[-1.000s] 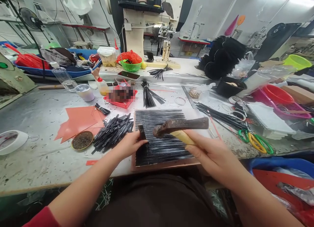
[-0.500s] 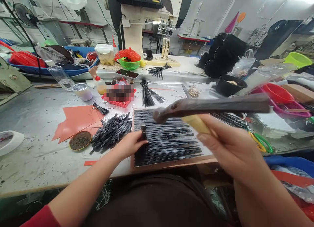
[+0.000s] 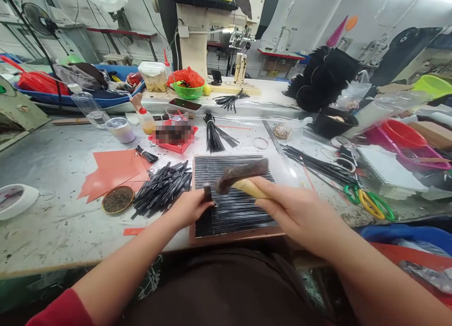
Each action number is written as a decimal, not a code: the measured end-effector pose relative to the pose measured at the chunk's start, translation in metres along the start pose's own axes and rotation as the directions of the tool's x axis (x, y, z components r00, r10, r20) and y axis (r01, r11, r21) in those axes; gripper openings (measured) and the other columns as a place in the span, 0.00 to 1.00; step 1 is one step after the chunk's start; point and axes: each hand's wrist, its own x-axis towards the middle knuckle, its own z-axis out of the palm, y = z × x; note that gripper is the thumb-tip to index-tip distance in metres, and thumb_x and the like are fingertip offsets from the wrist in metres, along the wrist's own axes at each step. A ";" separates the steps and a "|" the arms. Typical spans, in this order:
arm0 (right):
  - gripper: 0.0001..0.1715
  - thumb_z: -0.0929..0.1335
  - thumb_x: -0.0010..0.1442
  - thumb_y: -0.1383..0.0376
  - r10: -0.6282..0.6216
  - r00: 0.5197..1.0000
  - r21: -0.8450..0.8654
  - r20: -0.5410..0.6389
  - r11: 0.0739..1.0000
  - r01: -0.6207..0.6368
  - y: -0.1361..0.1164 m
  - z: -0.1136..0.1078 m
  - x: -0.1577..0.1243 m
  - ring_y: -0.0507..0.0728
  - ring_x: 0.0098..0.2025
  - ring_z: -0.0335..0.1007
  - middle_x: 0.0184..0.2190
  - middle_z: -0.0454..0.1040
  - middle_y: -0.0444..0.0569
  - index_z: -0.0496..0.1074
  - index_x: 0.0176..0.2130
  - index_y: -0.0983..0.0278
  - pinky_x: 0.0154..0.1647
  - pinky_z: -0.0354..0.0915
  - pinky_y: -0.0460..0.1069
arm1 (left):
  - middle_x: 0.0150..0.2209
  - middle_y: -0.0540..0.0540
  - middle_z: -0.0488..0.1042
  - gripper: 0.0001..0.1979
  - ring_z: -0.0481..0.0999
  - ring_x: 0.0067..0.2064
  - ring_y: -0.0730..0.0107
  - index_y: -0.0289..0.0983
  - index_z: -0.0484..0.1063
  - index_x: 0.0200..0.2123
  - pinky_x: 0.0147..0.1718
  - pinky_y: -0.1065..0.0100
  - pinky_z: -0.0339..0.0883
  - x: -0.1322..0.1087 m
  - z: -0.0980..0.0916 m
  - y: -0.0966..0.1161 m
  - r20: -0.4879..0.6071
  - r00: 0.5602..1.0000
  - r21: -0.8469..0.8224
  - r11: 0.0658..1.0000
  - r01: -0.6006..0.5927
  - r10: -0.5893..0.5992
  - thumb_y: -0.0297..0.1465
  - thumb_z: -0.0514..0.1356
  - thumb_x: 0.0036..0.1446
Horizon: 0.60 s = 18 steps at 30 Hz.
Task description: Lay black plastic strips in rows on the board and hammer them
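Observation:
My right hand grips the pale handle of a hammer, whose dark metal head hangs over the work board, just right of my left hand. In my left hand a short dark punch stands upright, its lower end on the left part of the black strips. These thin strips lie side by side across a flat board at the table's front edge. Left of the board is a loose pile of short black strips.
Orange sheets and a small dish of dark bits lie to the left. Behind the board is a tied strip bundle. Scissors and long dark strips lie right. A sewing machine stands at the back.
My right hand has brought the hammer left and down, closer to the punch. My left hand stays in place with the punch.

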 end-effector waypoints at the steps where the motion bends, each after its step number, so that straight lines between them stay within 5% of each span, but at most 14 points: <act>1: 0.24 0.59 0.61 0.64 0.016 1.000 -0.005 -0.012 1.000 -0.016 0.001 -0.003 -0.003 0.57 0.41 0.73 0.45 0.74 0.46 0.60 0.57 0.59 0.37 0.70 0.48 | 0.32 0.47 0.75 0.08 0.74 0.35 0.62 0.37 0.67 0.35 0.33 0.66 0.66 0.000 0.001 -0.002 -0.017 1.000 -0.016 1.000 0.017 -0.018 0.34 0.53 0.53; 6: 0.23 0.59 0.62 0.64 0.028 0.986 0.029 -0.161 0.999 -0.024 0.001 -0.012 -0.016 0.54 0.36 0.73 0.41 0.75 0.45 0.61 0.56 0.61 0.35 0.68 0.44 | 0.33 0.47 0.75 0.10 0.74 0.34 0.64 0.37 0.67 0.35 0.33 0.67 0.67 0.000 -0.002 -0.004 0.003 1.000 -0.080 0.996 0.026 -0.026 0.36 0.53 0.53; 11: 0.21 0.60 0.61 0.65 -0.008 0.981 0.028 -0.192 1.000 0.013 0.000 -0.015 -0.017 0.50 0.27 0.70 0.32 0.75 0.43 0.63 0.54 0.61 0.29 0.66 0.42 | 0.34 0.49 0.76 0.09 0.74 0.36 0.64 0.39 0.69 0.36 0.35 0.68 0.67 0.001 -0.006 0.003 0.046 0.999 -0.078 0.997 0.015 -0.011 0.34 0.56 0.51; 18: 0.20 0.62 0.60 0.64 -0.051 0.952 0.060 -0.302 0.996 0.072 -0.013 -0.024 -0.015 0.53 0.27 0.70 0.31 0.74 0.43 0.65 0.52 0.58 0.24 0.64 0.45 | 0.34 0.50 0.76 0.07 0.74 0.36 0.65 0.39 0.69 0.35 0.35 0.70 0.66 0.003 -0.004 0.002 0.072 0.997 -0.061 0.998 -0.009 0.013 0.33 0.56 0.52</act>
